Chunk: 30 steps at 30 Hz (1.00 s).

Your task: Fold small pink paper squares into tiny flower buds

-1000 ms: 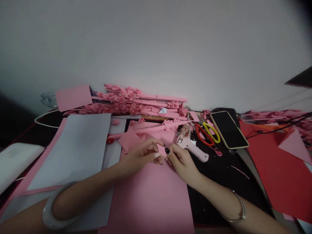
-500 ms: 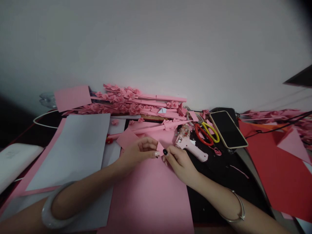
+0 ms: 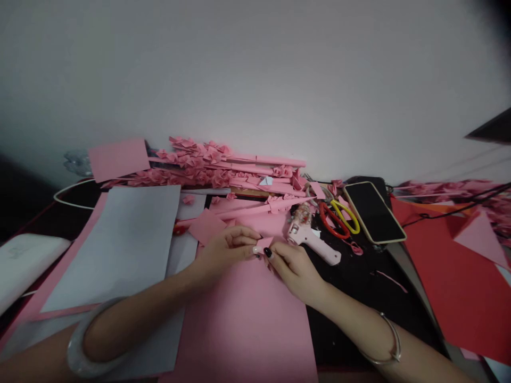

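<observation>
Near the centre of the frame, a small piece of pink paper [image 3: 265, 244], flat-faced and crisp-edged, sits between two bare hands above a large smooth pink sheet [image 3: 251, 319]. The left hand [image 3: 223, 250] pinches it from the left with thumb and fingertips; the right hand [image 3: 297, 268] grips its near edge, a dark-nailed thumb pressed against it. How the hidden underside is folded, I cannot tell. A thick, pale, glossy bangle [image 3: 75, 351] circles the left forearm, a thin metal bracelet [image 3: 396, 340] the right.

Just beyond the left hand lies a pink paper square [image 3: 205, 226], one corner pointing up the frame. Right of centre, a pale pink plastic glue gun [image 3: 319, 247] lies on a dark surface, its nozzle end stained and crusted, near scissors with rounded red and yellow handles [image 3: 335, 234]. Crumpled-looking paper flowers [image 3: 199, 159] with long rolled stems pile up along the wall, and matte white paper [image 3: 115, 250] spreads at left.

Compared with half a second ago, the small piece no longer stands up in a steep point; it leans flatter, and the right thumb sits slightly lower and further left. The surrounding things keep their arrangement.
</observation>
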Each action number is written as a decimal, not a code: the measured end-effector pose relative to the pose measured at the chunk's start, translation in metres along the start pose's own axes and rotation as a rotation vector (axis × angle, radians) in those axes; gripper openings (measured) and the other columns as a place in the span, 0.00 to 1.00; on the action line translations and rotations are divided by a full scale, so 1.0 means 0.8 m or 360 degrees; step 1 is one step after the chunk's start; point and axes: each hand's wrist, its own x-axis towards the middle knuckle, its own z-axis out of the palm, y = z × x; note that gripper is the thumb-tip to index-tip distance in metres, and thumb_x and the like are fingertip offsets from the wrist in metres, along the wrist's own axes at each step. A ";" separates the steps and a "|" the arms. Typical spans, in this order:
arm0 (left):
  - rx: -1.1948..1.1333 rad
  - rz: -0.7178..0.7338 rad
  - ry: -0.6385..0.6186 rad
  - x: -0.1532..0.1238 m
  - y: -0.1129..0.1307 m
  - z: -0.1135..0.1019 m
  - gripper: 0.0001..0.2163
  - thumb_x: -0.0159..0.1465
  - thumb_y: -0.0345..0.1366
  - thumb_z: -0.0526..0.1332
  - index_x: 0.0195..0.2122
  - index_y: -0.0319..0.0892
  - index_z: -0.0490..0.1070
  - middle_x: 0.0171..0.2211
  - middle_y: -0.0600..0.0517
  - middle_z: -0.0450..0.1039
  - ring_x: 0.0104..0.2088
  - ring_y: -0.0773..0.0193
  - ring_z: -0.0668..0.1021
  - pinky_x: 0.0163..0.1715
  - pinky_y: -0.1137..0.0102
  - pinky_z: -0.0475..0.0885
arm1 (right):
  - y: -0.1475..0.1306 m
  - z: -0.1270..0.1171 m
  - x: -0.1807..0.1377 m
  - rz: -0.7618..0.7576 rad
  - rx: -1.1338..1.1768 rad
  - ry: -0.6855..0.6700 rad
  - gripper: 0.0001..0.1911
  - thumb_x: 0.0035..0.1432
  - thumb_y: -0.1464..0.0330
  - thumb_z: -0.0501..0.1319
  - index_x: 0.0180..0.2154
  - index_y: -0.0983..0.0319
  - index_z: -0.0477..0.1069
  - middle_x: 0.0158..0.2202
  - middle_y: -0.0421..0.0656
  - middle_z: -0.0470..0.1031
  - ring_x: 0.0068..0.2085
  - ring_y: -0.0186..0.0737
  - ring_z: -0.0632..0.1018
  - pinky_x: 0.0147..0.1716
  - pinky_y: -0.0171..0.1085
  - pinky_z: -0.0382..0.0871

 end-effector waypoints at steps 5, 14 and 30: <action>0.0019 -0.0066 -0.0009 -0.003 0.002 0.003 0.10 0.52 0.33 0.67 0.35 0.42 0.69 0.30 0.55 0.74 0.33 0.63 0.77 0.35 0.68 0.74 | 0.005 0.003 0.000 0.0077 0.0056 0.0278 0.05 0.60 0.75 0.54 0.38 0.62 0.65 0.28 0.39 0.68 0.26 0.33 0.69 0.25 0.31 0.63; 0.0143 -0.0191 -0.0018 -0.001 0.005 0.005 0.15 0.50 0.33 0.68 0.37 0.42 0.65 0.29 0.54 0.75 0.35 0.61 0.79 0.32 0.69 0.76 | 0.008 0.001 0.000 -0.0246 -0.0097 0.0303 0.14 0.60 0.78 0.56 0.42 0.59 0.75 0.38 0.44 0.80 0.38 0.37 0.79 0.39 0.36 0.72; 0.0018 -0.0191 0.0041 -0.006 0.013 0.009 0.15 0.52 0.33 0.67 0.40 0.42 0.66 0.29 0.54 0.77 0.30 0.66 0.79 0.33 0.72 0.73 | 0.013 -0.008 -0.001 -0.0627 -0.0617 0.0176 0.18 0.59 0.78 0.55 0.50 0.61 0.70 0.47 0.49 0.77 0.44 0.43 0.79 0.41 0.43 0.75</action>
